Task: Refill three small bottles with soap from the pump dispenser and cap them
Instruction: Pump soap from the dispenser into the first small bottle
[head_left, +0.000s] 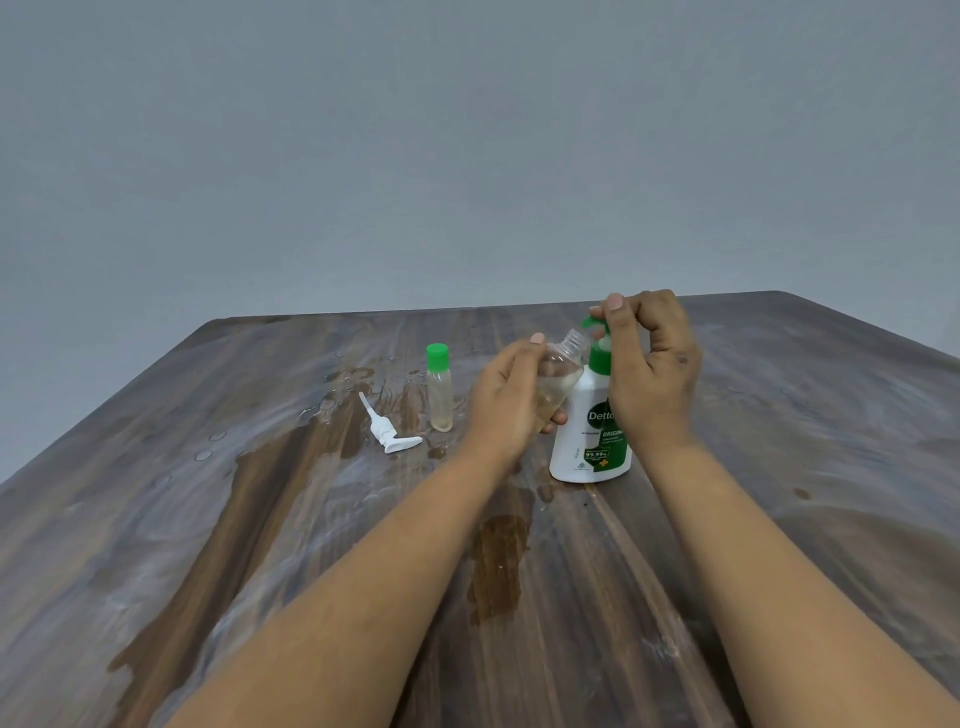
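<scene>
Left hand (511, 400) grips an uncapped small bottle (558, 382), tilted with its neck under the spout of the pump dispenser (592, 436); right hand (649, 364) presses the green pump head (592, 322). A capped bottle (439, 387) stands left of both hands.

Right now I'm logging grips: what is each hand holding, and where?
Left hand grips the open bottle round its body. Right hand pinches the pump at its head.

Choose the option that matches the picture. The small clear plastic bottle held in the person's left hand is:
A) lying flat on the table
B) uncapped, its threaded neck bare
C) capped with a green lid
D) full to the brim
B: the small clear plastic bottle in the left hand shows a bare threaded neck, tilted toward the green pump spout.
</scene>
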